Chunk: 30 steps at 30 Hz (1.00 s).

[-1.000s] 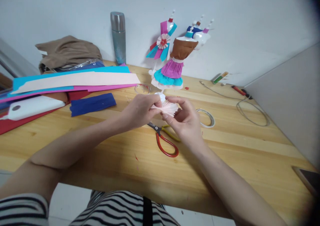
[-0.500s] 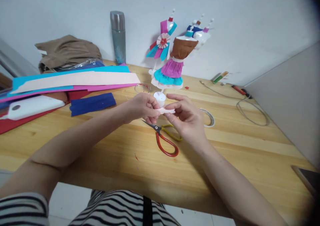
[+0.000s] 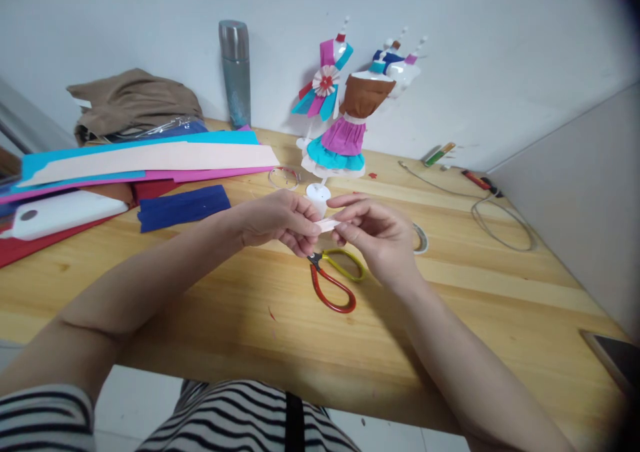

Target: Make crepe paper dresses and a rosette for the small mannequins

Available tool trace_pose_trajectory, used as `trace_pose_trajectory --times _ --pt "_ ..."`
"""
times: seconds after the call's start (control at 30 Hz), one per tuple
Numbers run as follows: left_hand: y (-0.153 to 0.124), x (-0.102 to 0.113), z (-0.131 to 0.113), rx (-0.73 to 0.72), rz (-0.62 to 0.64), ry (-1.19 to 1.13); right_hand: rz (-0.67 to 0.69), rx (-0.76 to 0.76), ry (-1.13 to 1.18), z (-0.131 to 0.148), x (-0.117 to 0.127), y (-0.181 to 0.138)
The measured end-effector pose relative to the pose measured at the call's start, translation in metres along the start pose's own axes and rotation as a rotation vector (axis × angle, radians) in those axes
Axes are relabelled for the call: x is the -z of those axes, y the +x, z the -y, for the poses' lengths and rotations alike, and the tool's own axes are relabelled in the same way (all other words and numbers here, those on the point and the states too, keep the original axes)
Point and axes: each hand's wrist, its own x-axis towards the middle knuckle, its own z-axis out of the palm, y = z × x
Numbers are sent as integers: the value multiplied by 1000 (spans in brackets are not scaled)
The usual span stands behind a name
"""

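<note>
Just beyond the scissors [image 3: 316, 263], raised off the table: folded pale-pink strip [image 3: 328, 225]. Long axis runs side to side between the grips, right end angled slightly away from the wearer. Left hand [image 3: 293, 224] pinches the left end, thumb over fingers; right hand [image 3: 380, 237] pinches the right end; neither is nearer. Scissor blades mostly hidden under left hand, handles toward wearer. Farther beyond scissors: white round base [image 3: 317, 193]. Right of scissors: white ring [image 3: 423, 239], partly hidden by right hand.
</note>
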Motion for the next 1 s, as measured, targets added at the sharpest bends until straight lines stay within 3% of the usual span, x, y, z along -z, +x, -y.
trace_pose_trajectory --times 0.33,0.77,1.0 --pt "-1 -1 0 14 15 -22 52 2 143 -7 4 0" --pt "0 -12 -1 -78 -177 152 -18 -110 38 -1 -1 4" --pt "1 -13 1 -154 -186 242 85 -168 48 -3 5 5"
